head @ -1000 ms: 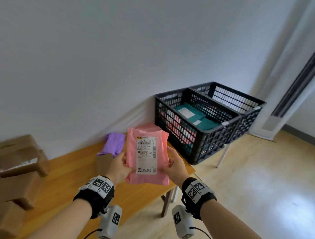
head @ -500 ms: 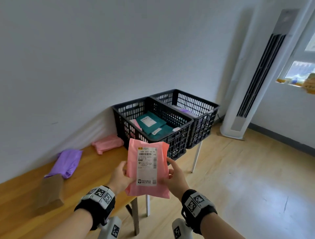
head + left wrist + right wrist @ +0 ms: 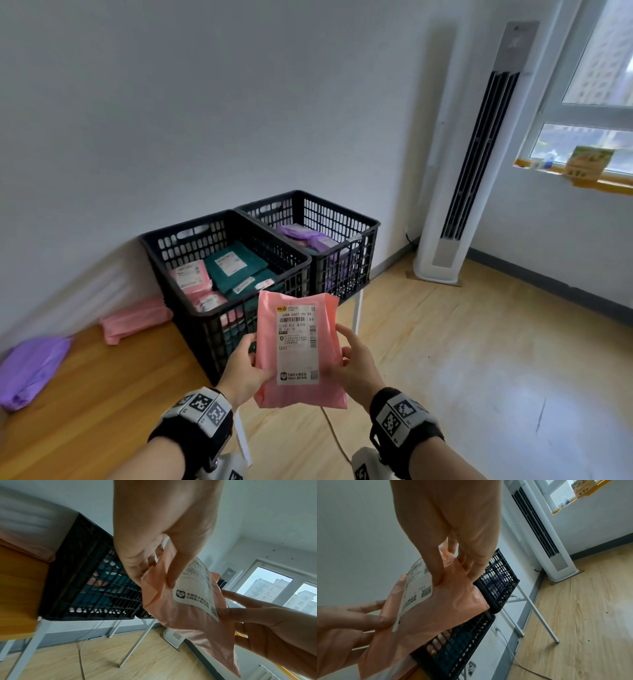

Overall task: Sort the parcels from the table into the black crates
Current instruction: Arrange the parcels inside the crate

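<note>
Crates [image 3: 239, 308] nearer; pink parcel [image 3: 267, 342] upright between both hands' grip.

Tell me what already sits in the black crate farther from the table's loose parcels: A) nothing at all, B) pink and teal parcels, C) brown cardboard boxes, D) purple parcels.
D: the farther crate shows purple parcels inside, while the pink and teal ones lie in the nearer crate.

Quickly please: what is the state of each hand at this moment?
Left hand: closed on the pink parcel, pinching its left edge.
Right hand: holding the same pink parcel by its right edge.
</note>
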The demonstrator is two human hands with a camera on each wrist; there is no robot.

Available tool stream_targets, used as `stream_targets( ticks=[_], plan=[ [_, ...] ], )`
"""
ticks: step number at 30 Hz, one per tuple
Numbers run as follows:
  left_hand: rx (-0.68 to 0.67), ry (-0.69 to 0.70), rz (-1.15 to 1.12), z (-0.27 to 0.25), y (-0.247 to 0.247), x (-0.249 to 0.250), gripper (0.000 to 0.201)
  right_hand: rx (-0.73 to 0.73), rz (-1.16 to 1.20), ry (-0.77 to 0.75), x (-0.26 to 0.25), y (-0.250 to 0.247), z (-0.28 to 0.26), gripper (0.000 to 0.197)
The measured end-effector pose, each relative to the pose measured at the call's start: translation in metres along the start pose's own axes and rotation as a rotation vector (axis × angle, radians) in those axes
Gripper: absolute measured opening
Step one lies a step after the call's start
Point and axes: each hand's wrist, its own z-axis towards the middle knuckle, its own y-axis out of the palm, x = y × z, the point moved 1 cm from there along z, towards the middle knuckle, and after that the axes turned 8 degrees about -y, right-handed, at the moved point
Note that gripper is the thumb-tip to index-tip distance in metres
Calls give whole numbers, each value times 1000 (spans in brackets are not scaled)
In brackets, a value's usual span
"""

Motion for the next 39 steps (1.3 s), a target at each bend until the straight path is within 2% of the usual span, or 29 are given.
stream_targets(
  ticks=[6, 13, 18, 25, 30, 35, 39],
  plan=[
    [-54, 26, 17, 59, 47, 41, 69, 44, 31, -11, 4, -59, 49, 68],
    [-78, 71, 1, 139, 96, 85, 68, 70, 9, 0, 12, -118, 137, 76],
    [-60, 102, -2, 199, 115, 127, 75, 52, -13, 0, 0, -156, 203, 74],
    [-42, 90, 14, 254, 130, 190, 70, 67, -56, -63, -25, -194, 283, 74],
    [12, 105, 69, 292, 128, 228, 73, -18, -68, -106, -46, -218, 336, 74],
    [43, 45, 163, 331, 128, 263, 72, -168, -115, -110, -61, -241, 397, 72],
    [60, 11, 185, 364, 126, 295, 83, -266, -127, -122, -77, -259, 454, 74]
  ],
)
